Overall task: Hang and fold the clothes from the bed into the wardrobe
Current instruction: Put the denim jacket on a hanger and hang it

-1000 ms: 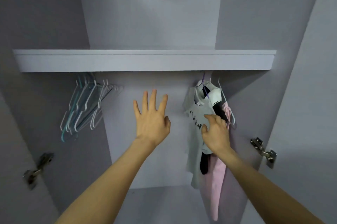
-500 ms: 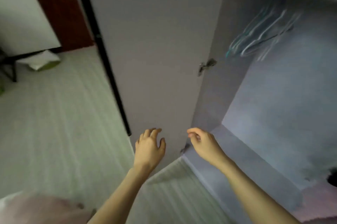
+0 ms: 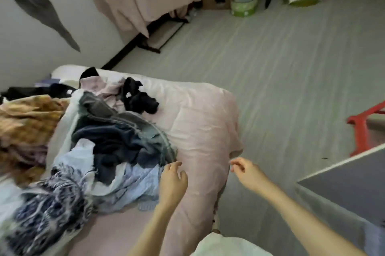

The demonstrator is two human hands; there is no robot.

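A heap of clothes (image 3: 87,141) lies on the left part of the bed (image 3: 204,122), whose pink cover is bare toward its right edge and far right corner, with a black garment (image 3: 138,99) apart at the heap's far side. The left hand (image 3: 173,183) hovers just beside the heap's near right edge, fingers loosely curled and holding nothing. The right hand (image 3: 246,171) hangs past the bed's right edge, over the floor (image 3: 281,64), fingers loosely bent, near a grey wardrobe door (image 3: 350,180).

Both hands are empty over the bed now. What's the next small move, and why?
Probably reach the left hand forward onto the light blue garment and grip it. It lies at the near edge of the clothes pile, right beside that hand's fingers, and the right hand is out past the bed's edge.
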